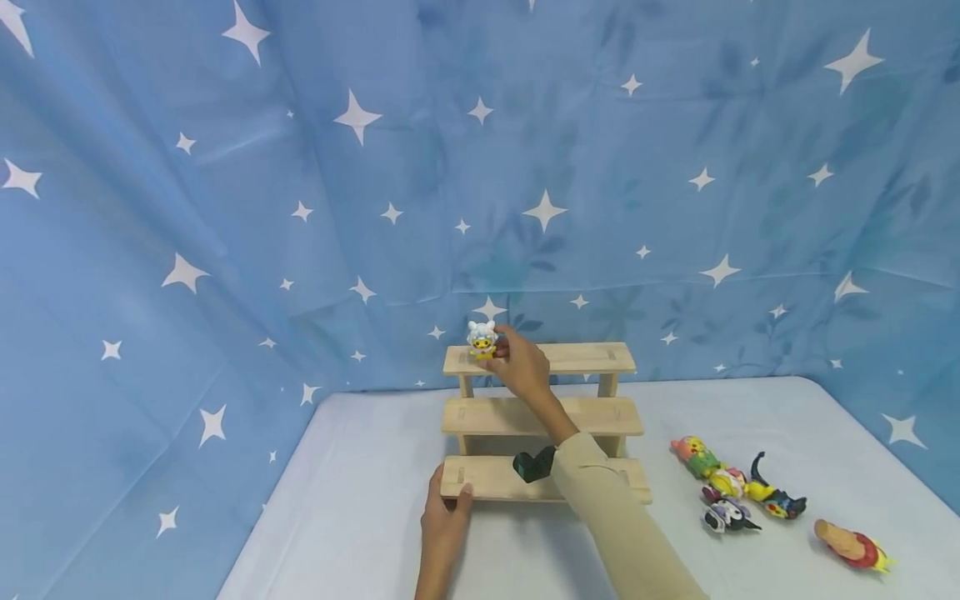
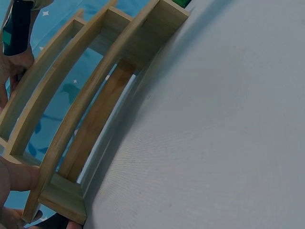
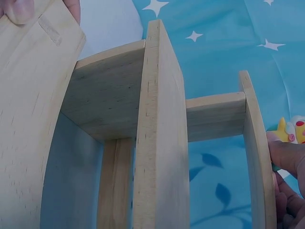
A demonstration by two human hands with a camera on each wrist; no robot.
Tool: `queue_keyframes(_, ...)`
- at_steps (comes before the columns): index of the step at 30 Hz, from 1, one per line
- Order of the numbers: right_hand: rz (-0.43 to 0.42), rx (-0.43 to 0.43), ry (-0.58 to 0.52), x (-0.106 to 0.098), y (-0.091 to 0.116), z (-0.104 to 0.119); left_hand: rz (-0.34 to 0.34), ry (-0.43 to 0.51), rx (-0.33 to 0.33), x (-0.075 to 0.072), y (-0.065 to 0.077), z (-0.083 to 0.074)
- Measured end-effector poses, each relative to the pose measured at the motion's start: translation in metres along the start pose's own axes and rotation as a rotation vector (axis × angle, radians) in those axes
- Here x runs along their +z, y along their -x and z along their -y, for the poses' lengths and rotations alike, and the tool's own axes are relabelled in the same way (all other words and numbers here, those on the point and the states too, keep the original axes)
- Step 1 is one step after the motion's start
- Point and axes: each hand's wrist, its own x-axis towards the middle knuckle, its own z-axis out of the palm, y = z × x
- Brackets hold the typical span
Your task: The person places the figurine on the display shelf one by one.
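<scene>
From where I stand, the person's right hand (image 1: 521, 362) has a small figure (image 1: 482, 337) pinched between thumb and fingers, gripping it from its right side, while the left hand (image 1: 444, 521) holds the left end of the bottom board (image 1: 491, 479), thumb on top and the other fingers out of my sight beneath. The figure, white-hooded with a yellow face turned toward the person, is upright at the left end of the top board (image 1: 581, 358); whether its feet touch the wood I can't tell. What matters is how these lie: the board runs left to right, the figure's long axis stands square to it, and the right hand is the nearer one, reaching up and leftward over the middle board (image 1: 581, 414), with the left hand well below at that same end. Off to the right, on the white tabletop (image 1: 360, 483), a cluster of figures (image 1: 727, 483) lies close together, and one red-and-tan figure (image 1: 853, 546) lies apart, nearer the person. Behind everything hangs a blue curtain (image 1: 420, 175) scattered with white stars.
</scene>
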Motion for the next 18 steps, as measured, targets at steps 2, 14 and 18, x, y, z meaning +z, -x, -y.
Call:
queue_keyframes(2,-0.004,-0.001,-0.001,-0.0012,0.0005,0.0000,0.001,0.001,0.002,0.0005,0.0002,-0.0002)
queue_keyframes(14,-0.043,-0.067,-0.001,0.0005,0.0020,-0.0015,-0.007,0.011,-0.005,0.0006,0.0002,-0.0002)
queue_keyframes(18,-0.045,-0.054,0.004,0.0010,0.0028,-0.0004,-0.007,0.000,-0.003,0.0004,0.0004,0.0006)
